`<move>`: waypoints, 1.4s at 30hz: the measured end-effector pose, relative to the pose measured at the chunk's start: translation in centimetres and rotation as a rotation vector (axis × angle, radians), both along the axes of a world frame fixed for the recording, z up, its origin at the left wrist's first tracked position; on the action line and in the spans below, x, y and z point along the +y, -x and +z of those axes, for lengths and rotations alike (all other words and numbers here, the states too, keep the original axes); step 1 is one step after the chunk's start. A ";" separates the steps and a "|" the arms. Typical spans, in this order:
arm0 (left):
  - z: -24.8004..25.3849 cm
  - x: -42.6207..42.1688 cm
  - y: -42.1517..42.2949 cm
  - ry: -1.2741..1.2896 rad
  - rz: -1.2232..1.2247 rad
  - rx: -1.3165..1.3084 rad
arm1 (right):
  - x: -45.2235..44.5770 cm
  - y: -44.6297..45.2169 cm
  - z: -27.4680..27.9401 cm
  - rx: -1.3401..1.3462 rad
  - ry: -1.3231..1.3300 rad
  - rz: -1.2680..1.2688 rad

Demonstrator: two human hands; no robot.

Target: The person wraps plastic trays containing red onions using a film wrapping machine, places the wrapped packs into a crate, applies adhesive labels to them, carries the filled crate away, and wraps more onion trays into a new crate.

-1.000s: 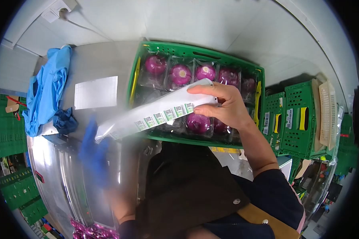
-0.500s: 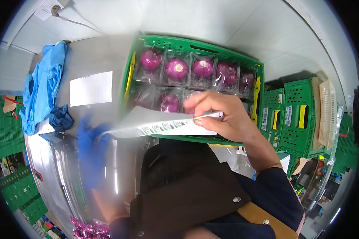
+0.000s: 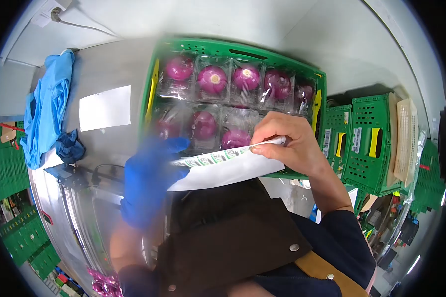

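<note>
My right hand (image 3: 290, 143), bare, pinches one end of a white label sheet (image 3: 228, 173) between thumb and fingers. A row of small green-and-black printed labels runs along the sheet's upper edge. My left hand (image 3: 151, 178), in a blue glove and blurred, is at the sheet's other end, its thumb and a finger spread apart. Whether it touches the sheet I cannot make out. Behind the sheet is a green crate (image 3: 233, 48) holding several clear plastic packs, each with red onions (image 3: 212, 79). The sheet and my hands cover the crate's near side.
Left on the metal table lie a white paper (image 3: 105, 108), a blue plastic garment (image 3: 52, 104) and a crumpled blue glove (image 3: 70, 147). More green crates (image 3: 371, 143) stand at right. Bagged red onions (image 3: 104, 283) show at the lower left.
My left hand has moved right and up, toward the crate. The sheet has swung lower and turned, showing more white below its labels. My right hand keeps its pinch on it.
</note>
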State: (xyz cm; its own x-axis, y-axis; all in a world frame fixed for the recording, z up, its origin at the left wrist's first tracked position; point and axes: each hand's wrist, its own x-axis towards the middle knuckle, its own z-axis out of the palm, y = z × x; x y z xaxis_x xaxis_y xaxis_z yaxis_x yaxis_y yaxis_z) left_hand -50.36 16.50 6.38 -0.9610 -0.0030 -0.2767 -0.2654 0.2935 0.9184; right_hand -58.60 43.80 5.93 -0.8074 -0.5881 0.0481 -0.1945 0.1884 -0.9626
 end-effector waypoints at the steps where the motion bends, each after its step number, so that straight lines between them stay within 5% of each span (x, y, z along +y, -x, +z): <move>1: 0.0 0.3 0.2 -0.029 0.032 -0.033 | 0.5 0.0 -0.1 -0.048 -0.022 0.007; 12: -1.2 0.1 0.1 -0.139 -0.086 -0.407 | 4.0 -1.0 -3.4 -0.212 -0.255 0.234; 21: -2.3 2.0 0.7 -0.103 -0.292 -0.446 | 1.4 0.3 -1.6 -0.265 -0.269 0.425; 24: -2.4 2.5 1.1 -0.077 -0.342 -0.475 | -1.0 0.0 -2.1 -0.028 -0.351 0.622; 37: -5.7 2.0 1.1 -0.106 -0.346 -0.469 | -0.6 -1.9 -5.3 0.813 -0.184 0.490; 40: -7.9 1.7 0.1 -0.165 -0.216 -0.521 | 1.3 2.8 -0.6 0.202 -0.731 0.519; 41: -8.5 1.3 -0.9 -0.133 -0.143 -0.494 | 4.8 4.2 -5.9 0.742 -0.270 -0.195; 42: -8.3 1.2 -1.4 -0.165 -0.094 -0.496 | 7.2 6.9 -6.3 0.244 -0.284 -0.452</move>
State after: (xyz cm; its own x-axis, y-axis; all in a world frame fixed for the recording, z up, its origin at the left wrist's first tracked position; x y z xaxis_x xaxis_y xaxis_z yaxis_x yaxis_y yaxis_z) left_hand -48.97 17.72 -1.95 -0.7083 0.1588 -0.6878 -0.6595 0.1988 0.7250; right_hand -65.52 51.02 -0.35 -0.9664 -0.2047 0.1553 -0.2446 0.5479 -0.8000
